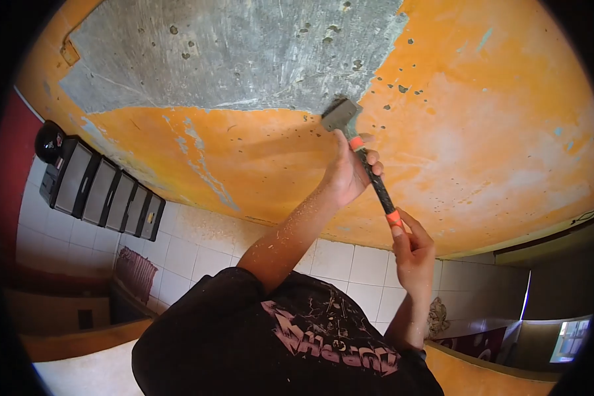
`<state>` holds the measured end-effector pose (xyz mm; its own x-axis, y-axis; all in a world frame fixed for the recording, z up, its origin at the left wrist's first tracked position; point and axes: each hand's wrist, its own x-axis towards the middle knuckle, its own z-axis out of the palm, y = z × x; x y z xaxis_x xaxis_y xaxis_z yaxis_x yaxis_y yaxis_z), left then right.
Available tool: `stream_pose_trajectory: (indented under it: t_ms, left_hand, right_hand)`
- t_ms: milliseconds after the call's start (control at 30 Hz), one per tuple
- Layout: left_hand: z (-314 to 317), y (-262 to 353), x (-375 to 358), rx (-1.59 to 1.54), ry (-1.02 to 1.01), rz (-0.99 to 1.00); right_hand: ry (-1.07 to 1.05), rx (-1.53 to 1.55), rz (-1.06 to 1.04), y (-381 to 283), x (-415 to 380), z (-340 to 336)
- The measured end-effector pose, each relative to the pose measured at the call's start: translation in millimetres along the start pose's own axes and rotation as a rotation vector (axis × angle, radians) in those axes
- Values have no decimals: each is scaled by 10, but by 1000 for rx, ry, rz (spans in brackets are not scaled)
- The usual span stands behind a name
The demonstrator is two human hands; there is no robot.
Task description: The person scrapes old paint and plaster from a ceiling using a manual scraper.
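A long-handled scraper (378, 181) with a grey head and a black handle banded in orange slants up against the orange painted wall (270, 158). My left hand (350, 173) is closed around the upper handle, its thumb pressed up close to the head and its fingertips showing past the far side. Lower down, my right hand (414, 249) grips the orange band at the handle's end. The head lies at the lower right edge of a bare grey patch (237, 56), where the orange paint stops. Pale flakes speckle my left forearm.
At left, a black drawer unit (105, 188) stands on the white tiled floor (333, 257), with a black helmet (49, 142) on top. A reddish cloth (136, 272) lies below it. Crumpled fabric (437, 317) is at lower right. Paint crumbs dot the floor by the wall.
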<state>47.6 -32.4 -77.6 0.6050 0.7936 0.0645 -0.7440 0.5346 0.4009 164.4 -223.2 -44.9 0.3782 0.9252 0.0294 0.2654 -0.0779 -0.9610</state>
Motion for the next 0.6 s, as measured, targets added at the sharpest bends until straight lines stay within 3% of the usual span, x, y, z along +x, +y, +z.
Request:
stream_pose_trajectory:
  t_ms: [233,433,533,600]
  left_hand:
    - [-153,238,-64,78,69,102]
    - [71,-6,-26,44,36,-12]
    - [-24,-1,0,24,-3,18]
    - [-208,177,-29,13,75,80]
  right_hand:
    - [-56,-18,-37,-141,100,248]
    - [-5,-39,14,-51,23,-25]
    - [-25,-48,4,-48,56,24]
    - [-55,-43,-11,-66,102,248]
